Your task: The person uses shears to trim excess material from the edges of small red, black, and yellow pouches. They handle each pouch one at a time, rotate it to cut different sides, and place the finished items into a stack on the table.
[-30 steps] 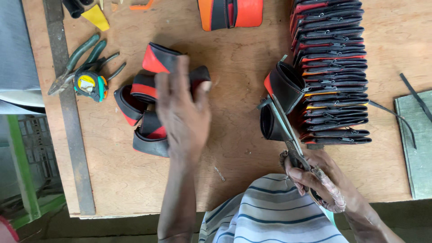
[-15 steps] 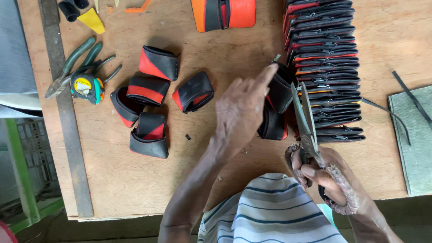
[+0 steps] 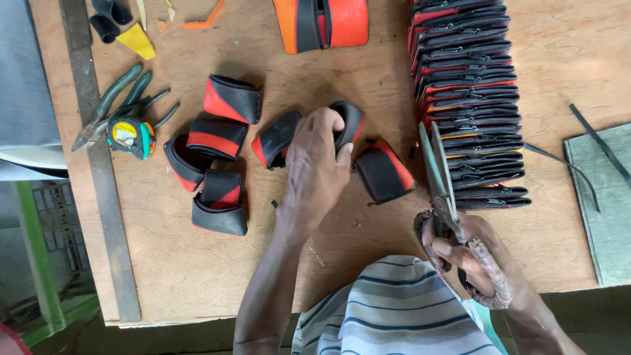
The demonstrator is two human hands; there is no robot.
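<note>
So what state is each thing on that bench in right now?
Left hand: gripping a black-and-red pouch.
Right hand: holding scissors, blades nearly closed.
Pouch pile: loose, scattered.
Pouch stack: neatly rowed.
Pliers: lying flat.
Tape measure: retracted.

A wooden table (image 3: 197, 276) carries a long metal ruler (image 3: 98, 177) along its left side. Green-handled pliers (image 3: 108, 105) lie across the ruler, touching a small tape measure (image 3: 131, 135). Four folded black-and-red pouches (image 3: 213, 154) cluster nearby. A tall row of flat black pouches (image 3: 470, 98) fills the upper right. A grey-green board (image 3: 601, 210) sits at the right edge.
</note>
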